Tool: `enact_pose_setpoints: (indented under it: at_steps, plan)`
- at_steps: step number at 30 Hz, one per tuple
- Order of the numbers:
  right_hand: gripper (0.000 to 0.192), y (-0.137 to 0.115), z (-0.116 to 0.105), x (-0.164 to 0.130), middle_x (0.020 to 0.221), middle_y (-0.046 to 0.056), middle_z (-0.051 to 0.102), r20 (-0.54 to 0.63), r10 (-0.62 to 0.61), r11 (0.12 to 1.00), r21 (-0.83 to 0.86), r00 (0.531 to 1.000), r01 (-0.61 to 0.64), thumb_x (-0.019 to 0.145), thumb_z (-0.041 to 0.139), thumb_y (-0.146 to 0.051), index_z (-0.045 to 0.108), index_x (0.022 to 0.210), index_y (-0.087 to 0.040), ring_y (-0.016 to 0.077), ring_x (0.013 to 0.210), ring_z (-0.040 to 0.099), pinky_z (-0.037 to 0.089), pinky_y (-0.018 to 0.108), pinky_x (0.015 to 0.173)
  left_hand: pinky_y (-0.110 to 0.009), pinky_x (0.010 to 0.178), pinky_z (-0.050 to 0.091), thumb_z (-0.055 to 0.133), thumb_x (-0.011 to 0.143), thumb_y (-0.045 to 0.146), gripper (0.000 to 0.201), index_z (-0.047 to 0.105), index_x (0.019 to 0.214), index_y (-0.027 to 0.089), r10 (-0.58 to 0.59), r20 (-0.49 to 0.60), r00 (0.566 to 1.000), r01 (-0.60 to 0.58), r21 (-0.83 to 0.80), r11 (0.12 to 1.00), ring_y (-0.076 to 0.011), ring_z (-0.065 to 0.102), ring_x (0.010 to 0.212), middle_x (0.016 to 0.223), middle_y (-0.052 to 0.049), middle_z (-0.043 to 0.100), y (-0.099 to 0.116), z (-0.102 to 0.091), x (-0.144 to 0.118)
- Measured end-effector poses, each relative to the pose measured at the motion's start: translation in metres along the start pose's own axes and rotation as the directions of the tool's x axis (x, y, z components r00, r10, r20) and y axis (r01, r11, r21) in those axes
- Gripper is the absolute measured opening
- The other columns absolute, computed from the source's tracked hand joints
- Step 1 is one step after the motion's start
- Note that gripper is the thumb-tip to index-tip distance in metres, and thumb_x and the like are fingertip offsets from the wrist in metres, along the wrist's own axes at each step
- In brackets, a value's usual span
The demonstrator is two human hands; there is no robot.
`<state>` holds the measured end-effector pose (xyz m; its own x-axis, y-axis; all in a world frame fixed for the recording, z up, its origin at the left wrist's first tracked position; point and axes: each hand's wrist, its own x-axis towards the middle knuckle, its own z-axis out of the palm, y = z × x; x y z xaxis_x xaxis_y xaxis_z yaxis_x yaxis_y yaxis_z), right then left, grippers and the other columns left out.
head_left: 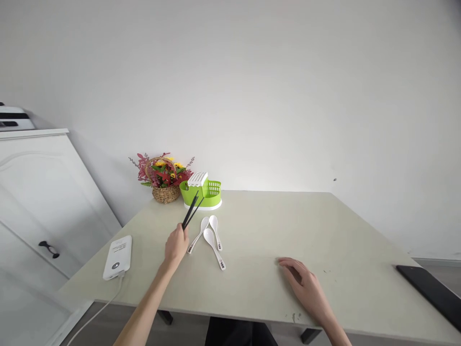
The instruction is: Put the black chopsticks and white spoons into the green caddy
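My left hand (176,245) is closed around a pair of black chopsticks (192,210), whose tips point up toward the green cutlery holder (203,194) with its white insert. Three white spoons (211,238) lie on the beige table (273,230) just right of that hand. My right hand (301,281) rests flat on the table near the front edge, fingers spread, holding nothing.
A wicker basket of red and yellow flowers (163,178) stands at the back left beside the holder. A white power bank (117,256) with a cable lies at the left edge. A black flat object (430,288) sits at the right edge. A white cabinet (39,192) stands left.
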<state>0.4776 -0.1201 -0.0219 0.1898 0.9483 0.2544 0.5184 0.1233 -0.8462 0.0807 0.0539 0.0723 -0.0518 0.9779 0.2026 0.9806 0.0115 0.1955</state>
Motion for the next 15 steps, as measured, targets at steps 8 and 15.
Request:
enact_pose_setpoints:
  at_steps: [8, 15]
  plan:
    - [0.036, -0.004, 0.0, 0.0, 0.133, 0.01, 0.073, -0.003, 0.013, 1.0, 0.026, 1.0, -0.013, 0.101, 0.051, -0.052, 0.076, 0.109, -0.028, 0.029, 0.122, 0.068, 0.058, 0.042, 0.099, -0.026, 0.068, 0.052, 0.044, 0.105, 0.035, 0.029, 0.068, 0.106, 0.019, 0.335, 0.352, 0.874, -0.288, -0.181, 0.94, -0.0218, 0.075, 0.082, 0.091, -0.008, 0.078, 0.093, 0.008, -0.019]
    - [0.033, -0.005, -0.001, 0.0, 0.135, 0.009, 0.072, 0.005, 0.023, 1.0, 0.019, 1.0, -0.023, 0.101, 0.051, -0.05, 0.075, 0.111, -0.029, 0.0289, 0.125, 0.067, 0.058, 0.041, 0.098, -0.036, 0.082, 0.056, 0.052, 0.093, 0.01, 0.035, 0.061, 0.126, 0.009, 0.385, 0.364, 0.848, -0.383, -0.081, 0.92, -0.0318, 0.075, 0.104, 0.106, -0.024, 0.073, 0.148, 0.037, -0.059]
